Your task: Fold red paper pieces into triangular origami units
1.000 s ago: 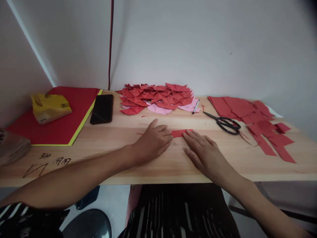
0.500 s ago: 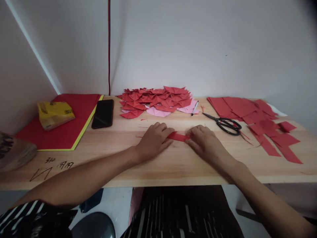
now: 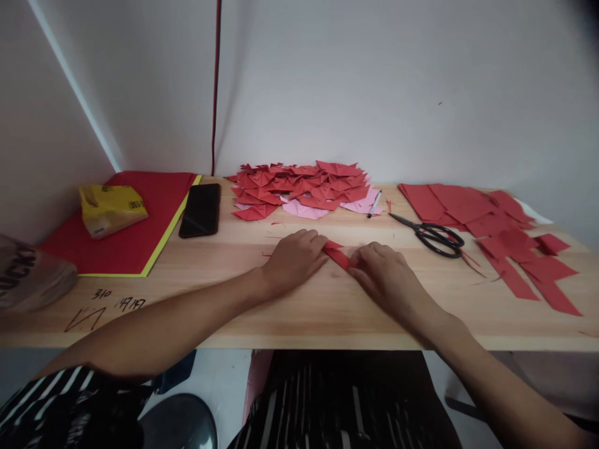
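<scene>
A small folded strip of red paper [image 3: 337, 254] lies on the wooden table [image 3: 299, 312] between my two hands. My left hand [image 3: 294, 259] has its fingers curled and pinches the left end of the strip. My right hand [image 3: 386, 274] is curled too and pinches the right end, with one corner of the paper lifted off the wood. Most of the strip is hidden under my fingers.
A heap of folded red and pink paper pieces [image 3: 302, 188] sits behind my hands. Black scissors [image 3: 433, 234], a pen [image 3: 375, 202] and cut red paper sheets [image 3: 496, 234] lie right. A black phone [image 3: 201, 209], red card [image 3: 121, 227] and yellow packet [image 3: 111, 208] lie left.
My hands went from lying flat on the red paper to curled fingers that pinch its ends. The strip has been folded narrower and its left corner has come up.
</scene>
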The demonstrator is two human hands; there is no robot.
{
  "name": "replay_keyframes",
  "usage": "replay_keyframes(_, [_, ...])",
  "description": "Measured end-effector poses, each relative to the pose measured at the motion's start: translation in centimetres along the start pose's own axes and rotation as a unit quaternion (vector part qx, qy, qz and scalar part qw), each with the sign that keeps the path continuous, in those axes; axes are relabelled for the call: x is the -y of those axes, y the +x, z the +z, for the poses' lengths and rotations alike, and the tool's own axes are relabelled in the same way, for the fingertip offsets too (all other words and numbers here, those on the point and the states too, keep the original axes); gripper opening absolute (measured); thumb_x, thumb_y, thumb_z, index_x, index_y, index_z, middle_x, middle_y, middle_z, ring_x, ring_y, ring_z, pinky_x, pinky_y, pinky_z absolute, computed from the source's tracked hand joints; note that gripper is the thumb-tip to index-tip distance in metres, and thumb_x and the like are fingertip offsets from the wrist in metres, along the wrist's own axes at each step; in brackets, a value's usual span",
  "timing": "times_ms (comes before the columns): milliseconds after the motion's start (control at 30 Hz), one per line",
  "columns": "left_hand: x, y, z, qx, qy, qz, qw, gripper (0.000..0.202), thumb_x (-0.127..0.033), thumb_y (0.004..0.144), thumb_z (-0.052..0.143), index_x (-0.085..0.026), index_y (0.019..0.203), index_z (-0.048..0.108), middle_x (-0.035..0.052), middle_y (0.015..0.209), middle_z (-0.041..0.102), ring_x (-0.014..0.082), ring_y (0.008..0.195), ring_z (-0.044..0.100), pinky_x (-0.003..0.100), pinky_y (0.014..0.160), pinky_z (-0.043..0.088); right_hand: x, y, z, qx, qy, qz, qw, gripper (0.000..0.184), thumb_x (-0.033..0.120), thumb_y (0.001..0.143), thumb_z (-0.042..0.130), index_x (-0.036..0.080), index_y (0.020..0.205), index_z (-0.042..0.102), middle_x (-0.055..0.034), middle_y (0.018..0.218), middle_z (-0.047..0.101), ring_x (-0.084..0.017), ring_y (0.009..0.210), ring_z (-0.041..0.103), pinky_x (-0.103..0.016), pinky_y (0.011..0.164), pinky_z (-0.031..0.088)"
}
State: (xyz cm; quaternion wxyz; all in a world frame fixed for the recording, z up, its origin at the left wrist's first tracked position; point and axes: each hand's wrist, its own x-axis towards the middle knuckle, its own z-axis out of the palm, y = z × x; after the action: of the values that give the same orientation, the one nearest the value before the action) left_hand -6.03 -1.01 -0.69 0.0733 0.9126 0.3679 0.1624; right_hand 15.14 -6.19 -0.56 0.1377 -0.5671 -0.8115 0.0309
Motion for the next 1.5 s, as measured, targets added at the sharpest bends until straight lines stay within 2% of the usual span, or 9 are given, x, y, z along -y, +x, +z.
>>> replay_keyframes(367, [0.6, 0.2, 0.2, -0.007, -0.003, -0.002, 1.0, 0.029, -0.028, 0.097, 0.041, -0.014, 0.095, 0.066, 0.0067, 0.092, 0.063, 0.0189, 0.088, 0.059, 0.031, 0.078, 0.046, 1.5, -1.4, 0.3, -0.005, 0.083, -0.09, 0.993, 0.008, 0.023, 0.093, 0.051, 0.02, 0.099, 0.055, -0.0082, 0.103, 0.06, -0.023, 0.096, 0.054, -0.04, 0.082, 0.043])
replay_keyframes(633, [1.1, 0.0, -0.1, -0.076, -0.125, -0.047, 0.988, 0.024, -0.026, 0.093, 0.049, -0.015, 0.083, 0.068, 0.0023, 0.084, 0.068, 0.0138, 0.076, 0.06, 0.026, 0.07, 0.041, 1.2, -2.1, 0.2, -0.026, 0.113, -0.104, 0.988, 0.045, 0.028, 0.089, 0.061, 0.025, 0.131, 0.046, -0.01, 0.128, 0.052, -0.024, 0.119, 0.049, -0.042, 0.098, 0.042])
replay_keyframes(767, [1.1, 0.0, -0.3, -0.087, -0.156, -0.043, 0.983, 0.021, -0.024, 0.092, 0.051, -0.016, 0.084, 0.069, 0.0018, 0.083, 0.068, 0.0132, 0.075, 0.06, 0.026, 0.069, 0.041, 1.2, -1.8, 0.3, -0.065, 0.109, -0.105, 0.986, 0.03, 0.019, 0.093, 0.052, 0.025, 0.123, 0.052, -0.0074, 0.116, 0.061, -0.02, 0.108, 0.056, -0.037, 0.09, 0.046])
replay_keyframes(1033, [0.7, -0.8, -0.7, -0.078, -0.121, -0.041, 0.989, 0.014, -0.026, 0.09, 0.053, -0.016, 0.089, 0.064, 0.0011, 0.081, 0.068, 0.0136, 0.072, 0.061, 0.025, 0.064, 0.041, 0.1, -0.9, 0.5, -0.064, 0.07, -0.163, 0.982, 0.022, 0.015, 0.092, 0.053, 0.022, 0.111, 0.063, -0.0054, 0.103, 0.07, -0.021, 0.096, 0.062, -0.038, 0.085, 0.045])
replay_keyframes(1100, [0.4, -1.3, -0.9, -0.082, -0.087, 0.019, 0.993, 0.017, -0.028, 0.091, 0.051, -0.015, 0.089, 0.061, 0.002, 0.079, 0.067, 0.0138, 0.07, 0.06, 0.025, 0.062, 0.041, -0.2, -0.9, 0.5, -0.067, 0.064, -0.168, 0.982, 0.023, 0.015, 0.091, 0.053, 0.022, 0.11, 0.065, -0.006, 0.104, 0.069, -0.021, 0.097, 0.061, -0.038, 0.083, 0.045])
replay_keyframes(1167, [0.0, -1.8, -0.9, -0.056, -0.047, 0.149, 0.986, 0.022, -0.023, 0.094, 0.044, -0.015, 0.09, 0.063, 0.0056, 0.088, 0.069, 0.0155, 0.082, 0.062, 0.027, 0.073, 0.045, -0.4, -0.9, 0.5, -0.071, 0.064, -0.168, 0.981, 0.023, 0.014, 0.091, 0.053, 0.022, 0.107, 0.067, -0.0062, 0.102, 0.069, -0.021, 0.096, 0.061, -0.037, 0.081, 0.045])
replay_keyframes(1233, [-0.1, -2.0, -0.7, -0.057, -0.009, 0.213, 0.975, 0.024, -0.017, 0.095, 0.04, -0.014, 0.098, 0.064, 0.007, 0.096, 0.07, 0.0172, 0.091, 0.063, 0.03, 0.08, 0.046, -0.4, -1.0, 0.4, -0.071, 0.069, -0.164, 0.982, 0.022, 0.015, 0.091, 0.053, 0.023, 0.105, 0.068, -0.006, 0.101, 0.069, -0.021, 0.095, 0.062, -0.037, 0.08, 0.046])
replay_keyframes(1333, [0.4, -1.8, -0.2, -0.064, 0.03, 0.179, 0.981, 0.026, -0.016, 0.095, 0.042, -0.013, 0.108, 0.063, 0.01, 0.112, 0.068, 0.0197, 0.098, 0.059, 0.033, 0.083, 0.045, -0.3, -0.9, 0.2, -0.057, 0.07, -0.156, 0.984, 0.023, 0.018, 0.091, 0.053, 0.026, 0.105, 0.07, -0.0051, 0.101, 0.069, -0.02, 0.094, 0.062, -0.037, 0.08, 0.046])
replay_keyframes(1500, [1.1, -1.4, -0.4, -0.057, 0.064, 0.107, 0.991, 0.027, -0.018, 0.095, 0.042, -0.013, 0.112, 0.063, 0.0103, 0.114, 0.068, 0.0221, 0.094, 0.053, 0.037, 0.08, 0.045, -0.1, -0.7, -0.2, -0.046, 0.084, -0.145, 0.985, 0.024, 0.02, 0.093, 0.051, 0.028, 0.103, 0.072, -0.0037, 0.098, 0.07, -0.02, 0.091, 0.062, -0.038, 0.08, 0.046])
